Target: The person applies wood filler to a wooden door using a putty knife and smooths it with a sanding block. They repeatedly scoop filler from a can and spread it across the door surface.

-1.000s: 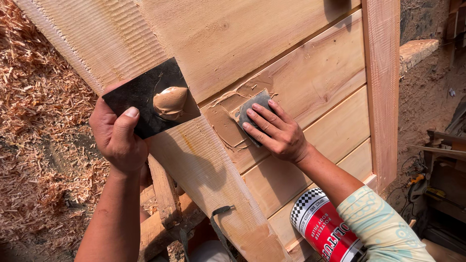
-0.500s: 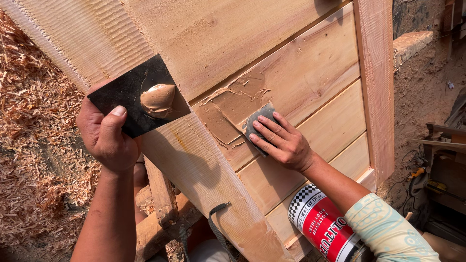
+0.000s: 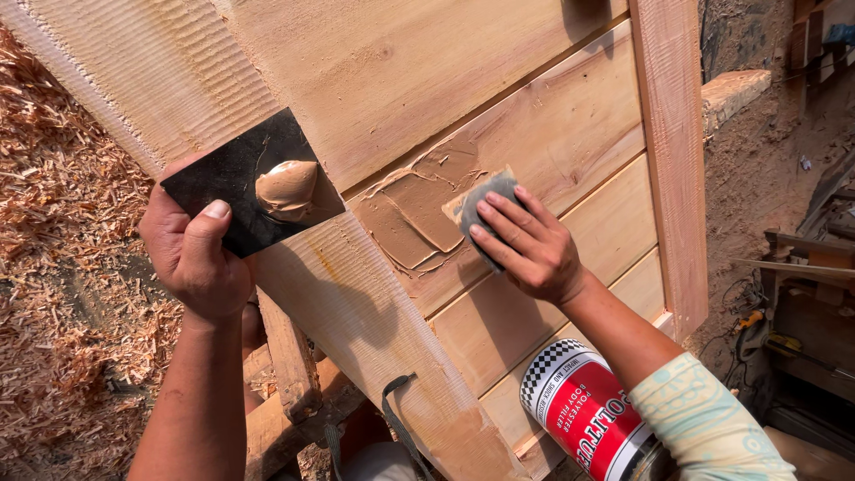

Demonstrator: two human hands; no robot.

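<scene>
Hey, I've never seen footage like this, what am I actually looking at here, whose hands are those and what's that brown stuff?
There is no machine here: this is one picture from a camera worn on a person's head, looking down at their own two bare hands.

The left hand holds a dark flat plate with a lump of tan putty on it, like a painter's palette.

The right hand presses a small grey spreader flat against a pale wooden panel, beside a patch of smeared putty already on the boards.

Lower down, near the right forearm, is a red can with a chequered band. On the left the ground is covered in wood shavings.
</scene>
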